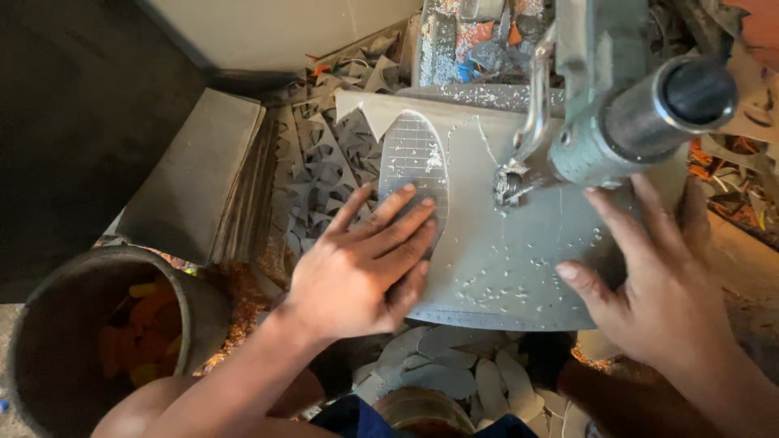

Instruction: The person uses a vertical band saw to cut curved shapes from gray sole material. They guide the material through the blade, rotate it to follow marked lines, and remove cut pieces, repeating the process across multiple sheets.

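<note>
While left hand [357,268] presses flat, fingers spread, on the oval template [414,174] atop the grey sheet [503,251], right hand [657,284] steadies the sheet's right edge open-palmed, cutter tip [510,185] between them, template long axis running away.

So the machine's grey tabletop [487,96] has one big grey sheet [519,268] lying flat on it, dusted with pale crumbs, and a sole-shaped grid template [412,158] sits on the sheet's left part. Floor's a mess: a heap of cut-out grey offcuts [320,174] just left of the machine, a stack of grey sheets [199,174] beside that, and a round dark bucket [49,324] with orange pieces in it near the bottom left. Pile of pale sole-shaped cutouts [454,373] lies below the sheet's front edge.
</note>
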